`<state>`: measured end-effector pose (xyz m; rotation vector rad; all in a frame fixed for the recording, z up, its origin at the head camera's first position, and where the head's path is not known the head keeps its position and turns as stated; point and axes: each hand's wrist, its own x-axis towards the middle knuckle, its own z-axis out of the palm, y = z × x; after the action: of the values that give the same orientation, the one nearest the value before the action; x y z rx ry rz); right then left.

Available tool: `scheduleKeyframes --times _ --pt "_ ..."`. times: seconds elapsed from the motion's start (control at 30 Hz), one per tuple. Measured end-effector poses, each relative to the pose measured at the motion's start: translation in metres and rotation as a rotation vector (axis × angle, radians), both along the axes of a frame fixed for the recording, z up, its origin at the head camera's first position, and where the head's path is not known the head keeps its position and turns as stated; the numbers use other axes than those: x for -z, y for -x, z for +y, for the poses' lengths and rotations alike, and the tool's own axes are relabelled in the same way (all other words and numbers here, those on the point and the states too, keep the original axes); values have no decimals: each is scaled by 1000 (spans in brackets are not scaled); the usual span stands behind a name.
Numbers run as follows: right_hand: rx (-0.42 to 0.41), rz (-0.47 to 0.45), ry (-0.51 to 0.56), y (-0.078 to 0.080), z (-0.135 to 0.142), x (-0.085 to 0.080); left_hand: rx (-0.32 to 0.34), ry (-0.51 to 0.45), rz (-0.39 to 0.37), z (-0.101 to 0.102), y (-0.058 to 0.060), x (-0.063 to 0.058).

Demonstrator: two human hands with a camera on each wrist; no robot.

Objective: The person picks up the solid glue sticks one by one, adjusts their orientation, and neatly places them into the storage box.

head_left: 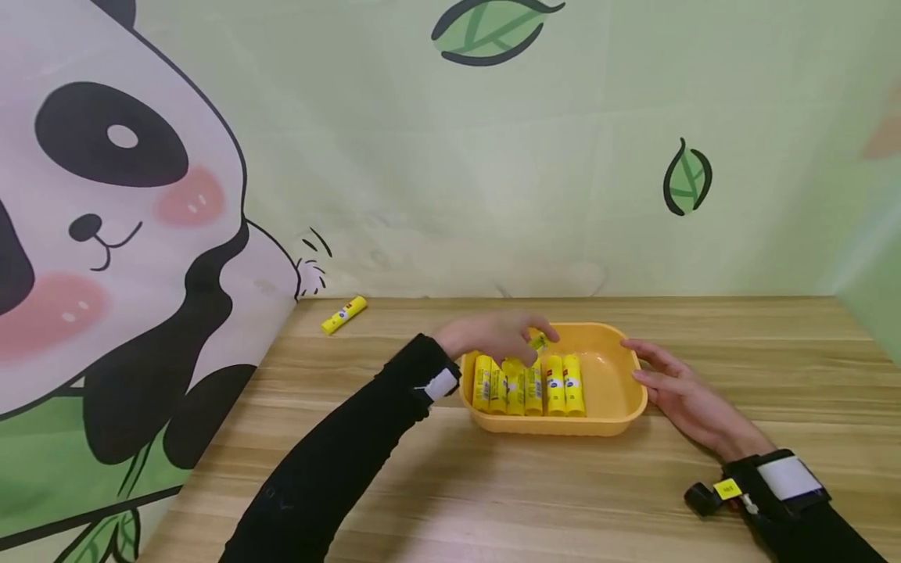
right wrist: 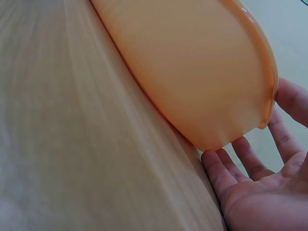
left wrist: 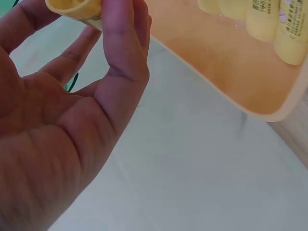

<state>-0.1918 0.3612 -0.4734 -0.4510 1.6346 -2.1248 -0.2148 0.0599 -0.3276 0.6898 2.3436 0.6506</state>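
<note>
My left hand (head_left: 503, 336) is over the left part of a yellow-orange plastic basket (head_left: 612, 414). It pinches a yellow glue stick (head_left: 539, 342) between thumb and fingers; the left wrist view shows the end of this glue stick (left wrist: 79, 10) at the top edge. Below the hand, several yellow glue sticks (head_left: 573, 387) stand side by side in the basket, some partly covered by the hand. My right hand (head_left: 693, 403) touches the basket's right end with fairly straight fingers. In the right wrist view its fingertips (right wrist: 214, 161) meet the basket's outer wall (right wrist: 202, 82).
Another yellow glue stick (head_left: 344, 315) lies on the wooden table (head_left: 422, 500) at the back left, near the wall. A light green backdrop (head_left: 394, 180) with a panda and leaves rises behind the table's far edge.
</note>
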Motion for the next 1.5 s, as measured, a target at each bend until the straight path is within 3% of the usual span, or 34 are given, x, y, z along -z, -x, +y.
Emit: scheduleKeyframes --times 0.8,1.23,1.5 --pt "-7 -7 9 1 1 4 0 22 -94 54 8 0" --pt "6 -7 -21 2 1 0 -61 20 -118 89 15 5" --pt "5 -12 -18 3 4 1 -111 31 -140 100 16 17"
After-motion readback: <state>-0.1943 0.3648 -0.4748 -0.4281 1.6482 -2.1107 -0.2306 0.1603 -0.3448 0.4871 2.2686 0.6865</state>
